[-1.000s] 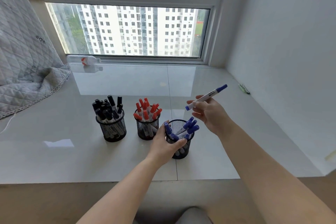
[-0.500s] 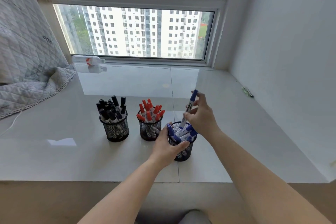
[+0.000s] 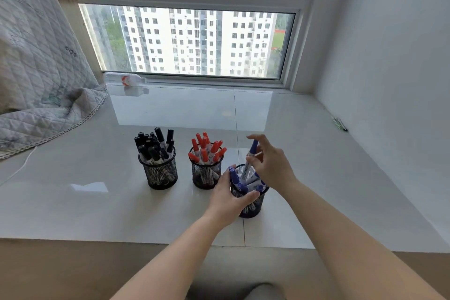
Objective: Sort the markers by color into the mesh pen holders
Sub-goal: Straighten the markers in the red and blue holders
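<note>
The person is standing a blue marker (image 3: 250, 158) nearly upright in the blue-marker holder (image 3: 250, 198), the mesh holder nearest the front edge of the worktop (image 3: 73, 202). The right hand (image 3: 272, 165) is pinching the marker's barrel between thumb and fingers, blue cap up, with its lower end already inside the rim among the other blue markers (image 3: 239, 182). Held high on the barrel like this, the hand is staying clear of the caps crowding the opening, which looks like the reason for the grip.

The left hand (image 3: 231, 198) is curling round the near side of that holder, thumb across the mesh wall, apparently bracing the light container so it does not tip or slide on the glossy surface as the marker goes in.

Further back and toward the left edge, the red-marker holder (image 3: 207, 173) and the black-marker holder (image 3: 160, 173) are sitting in a row, each filled with a single colour, caps pointing up. No loose markers are showing on the worktop beside them, so the sorting seems close to finished.

A plastic bottle (image 3: 124, 79) is lying at the back edge under the window (image 3: 194, 41), a quilted cover (image 3: 36, 80) is draping over the left edge, and a few pens (image 3: 339, 124) are lying along the right edge.
</note>
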Motion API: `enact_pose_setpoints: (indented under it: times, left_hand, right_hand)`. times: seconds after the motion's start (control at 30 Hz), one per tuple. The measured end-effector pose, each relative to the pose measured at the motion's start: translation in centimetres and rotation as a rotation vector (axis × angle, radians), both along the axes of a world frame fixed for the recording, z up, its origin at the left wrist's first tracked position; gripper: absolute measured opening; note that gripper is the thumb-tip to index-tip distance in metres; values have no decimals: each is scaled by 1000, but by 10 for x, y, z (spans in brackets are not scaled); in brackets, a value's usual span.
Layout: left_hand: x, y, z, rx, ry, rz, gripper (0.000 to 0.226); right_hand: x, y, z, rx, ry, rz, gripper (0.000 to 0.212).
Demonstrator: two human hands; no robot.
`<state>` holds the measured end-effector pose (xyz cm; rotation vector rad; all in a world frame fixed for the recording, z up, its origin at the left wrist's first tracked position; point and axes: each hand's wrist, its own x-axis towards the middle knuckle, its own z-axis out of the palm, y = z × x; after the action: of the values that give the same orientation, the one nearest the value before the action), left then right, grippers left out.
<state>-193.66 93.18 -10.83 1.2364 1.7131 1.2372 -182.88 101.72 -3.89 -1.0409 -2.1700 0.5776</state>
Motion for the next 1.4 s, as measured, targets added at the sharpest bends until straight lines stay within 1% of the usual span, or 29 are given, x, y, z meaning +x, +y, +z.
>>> enact_pose_setpoints:
  times: [0.17, 0.27, 0.37, 0.43, 0.5, 0.57, 0.67, 0.73, 0.77, 0.8, 0.83, 0.93, 0.97, 1.0, 1.07, 1.17, 1.3, 1.4]
  left_hand:
    - [0, -1, 0, 1, -1, -9, 90]
    - [0, -1, 0, 0, -1, -8, 89]
    - [0, -1, -1, -7, -13, -5, 90]
    - [0, 0, -1, -13, -13, -4, 90]
    - [0, -1, -1, -10, -18, -4, 90]
    - [0, -1, -2, -3, -21, -8, 91]
    - [-4, -3, -7, 2, -29, -34, 94]
    - [-9, -9, -13, -8, -14, -48, 93]
    - [-12, -12, -17, -24, 3, -45, 93]
    - [-16, -16, -21, -48, 46, -37, 94]
    - [-20, -20, -25, -78, 137, -26, 92]
    - [-32, -31, -38, -134, 637, 4, 75]
    - [-36, -35, -41, -139, 754, 7, 69]
    - [-38, -38, -44, -141, 822, 5, 63]
    - [-42, -42, -51, -133, 893, -2, 56]
    - [-44, -47, -56, -114, 953, 1, 52]
    - [-43, -50, -58, -86, 955, 22, 51]
    - [-43, -50, -60, -91, 962, 33, 51]
  right_hand:
    - [-1, -1, -7, 25, -120, 28, 26]
    - [2, 2, -7, -7, -180, 26, 23]
    - [7, 5, -2, -86, -167, 40, 24]
    - [11, 5, -1, -176, -113, 65, 25]
    - [17, 2, -3, -317, 11, 77, 33]
    - [24, -5, -10, -437, 145, 89, 50]
    - [37, -19, -27, -548, 350, 80, 72]
    - [44, -32, -45, -582, 420, 53, 81]
    - [45, -39, -55, -576, 408, 37, 88]
    - [44, -46, -65, -560, 383, 24, 95]
    - [42, -53, -75, -539, 362, 6, 99]
    - [27, -61, -96, -501, 342, -80, 106]
    - [23, -61, -100, -498, 345, -115, 106]
    - [18, -59, -103, -490, 351, -149, 105]
    - [11, -55, -106, -470, 354, -198, 95]
    - [2, -50, -106, -438, 338, -229, 78]
    - [-3, -37, -108, -410, 333, -281, 71]
    - [-4, -23, -109, -400, 319, -304, 70]
